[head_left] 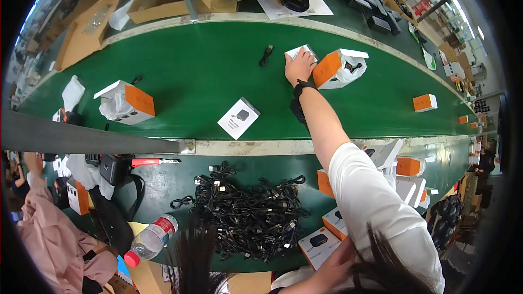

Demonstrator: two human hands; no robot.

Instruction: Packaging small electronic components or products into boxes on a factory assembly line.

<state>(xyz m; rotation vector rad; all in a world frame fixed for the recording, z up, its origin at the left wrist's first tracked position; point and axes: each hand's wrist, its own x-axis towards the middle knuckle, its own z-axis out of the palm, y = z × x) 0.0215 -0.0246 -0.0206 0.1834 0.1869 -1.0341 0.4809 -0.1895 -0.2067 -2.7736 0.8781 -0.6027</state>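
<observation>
My right hand (300, 67), with a black band at its wrist, reaches far out over the green belt. Its fingers close over a small white printed booklet (308, 49). Right beside it stands an opened orange-and-white box (327, 69) with white wrapping and a dark item inside. My left hand (333, 268) is low in the view, closed along the right edge of a white box with a dark device pictured on it (317, 245). Its fingertips are partly covered by my right sleeve. Another white booklet (238, 118) lies on the belt, and a short black cable (266, 56) lies farther off.
A heap of black cables (245, 215) covers the near table, with a plastic bottle (151, 239) at its left. More boxes (407, 166) stand under and beyond my right arm. A metal bar (98, 134) crosses at left. A co-worker's pink sleeve (60, 234) shows lower left.
</observation>
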